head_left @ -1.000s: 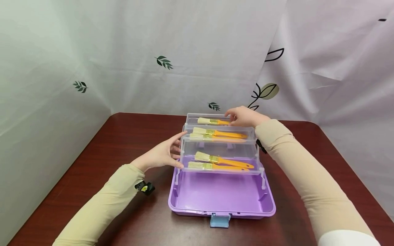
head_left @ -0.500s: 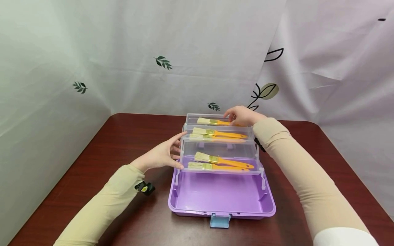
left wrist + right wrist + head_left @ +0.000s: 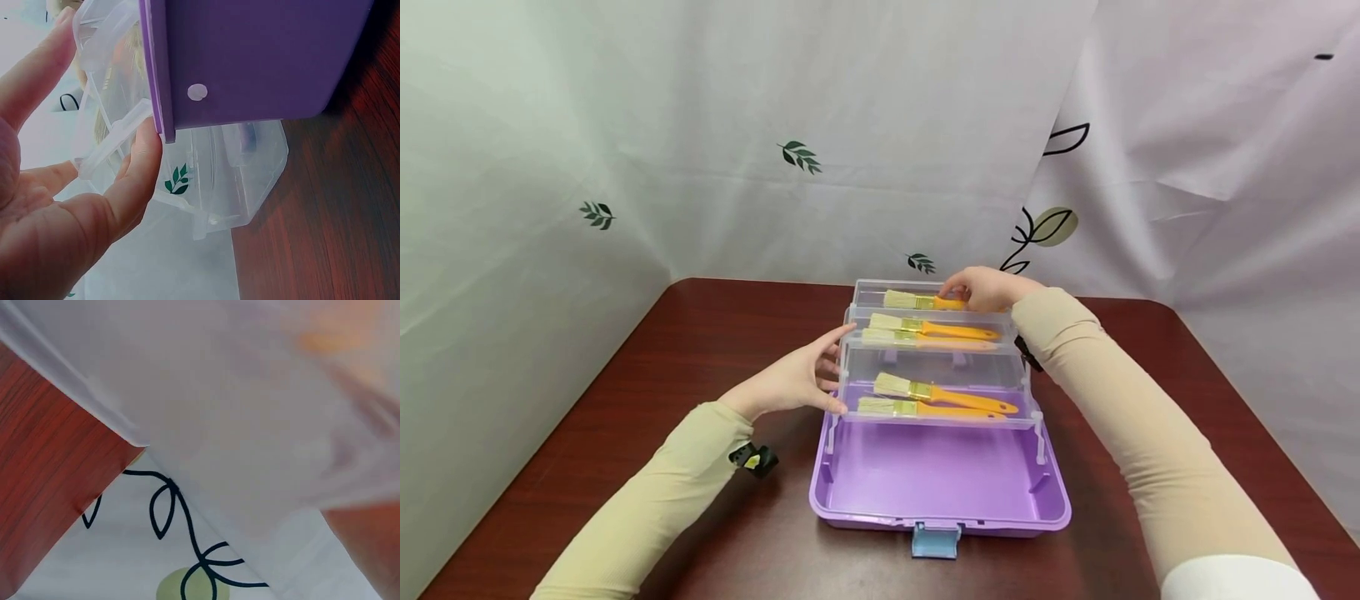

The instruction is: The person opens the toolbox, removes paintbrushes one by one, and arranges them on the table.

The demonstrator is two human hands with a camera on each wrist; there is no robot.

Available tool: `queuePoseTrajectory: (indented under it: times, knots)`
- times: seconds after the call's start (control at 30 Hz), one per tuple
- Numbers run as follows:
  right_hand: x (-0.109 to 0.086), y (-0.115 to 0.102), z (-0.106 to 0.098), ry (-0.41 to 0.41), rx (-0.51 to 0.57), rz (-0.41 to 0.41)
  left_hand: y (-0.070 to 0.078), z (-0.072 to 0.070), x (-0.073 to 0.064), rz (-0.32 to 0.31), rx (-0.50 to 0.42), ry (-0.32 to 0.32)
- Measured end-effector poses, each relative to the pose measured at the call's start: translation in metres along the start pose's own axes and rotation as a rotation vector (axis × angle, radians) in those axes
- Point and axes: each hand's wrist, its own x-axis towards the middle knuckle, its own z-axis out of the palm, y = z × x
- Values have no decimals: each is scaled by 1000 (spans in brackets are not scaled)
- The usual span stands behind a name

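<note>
A purple box stands on the table with its clear tiered trays raised and spread. Paintbrushes with orange handles and pale bristles lie in them: two in the front tray, two in the middle one. Another paintbrush is in the rear compartment. My right hand reaches in there, its fingers pinching that brush's handle; the fingertips are partly hidden. Spread-fingered, my left hand rests against the trays' left side. In the left wrist view, its fingers touch the clear hinge arm and the box rim.
A blue latch hangs at the box's front. The dark red wooden table meets a white leaf-patterned cloth behind. The right wrist view is mostly blocked by a blurred translucent tray wall.
My right hand has shifted slightly left and lower, onto the rear paintbrush, which has slid a little. My left hand, the box and the other brushes stay in place.
</note>
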Motion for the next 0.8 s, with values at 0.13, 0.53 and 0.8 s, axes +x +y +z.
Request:
queuePoseTrajectory:
  times: [0.13,0.53,0.8]
  knots:
    - [1,-4,-2,-41,-13,21,-1,0,0,-2,-4,3]
    - [-2,-2,-6,18,159,95,2,1,0,-31,15,17]
    - [-1,2,-5,114,413,63,1,1,0,-23,14,18]
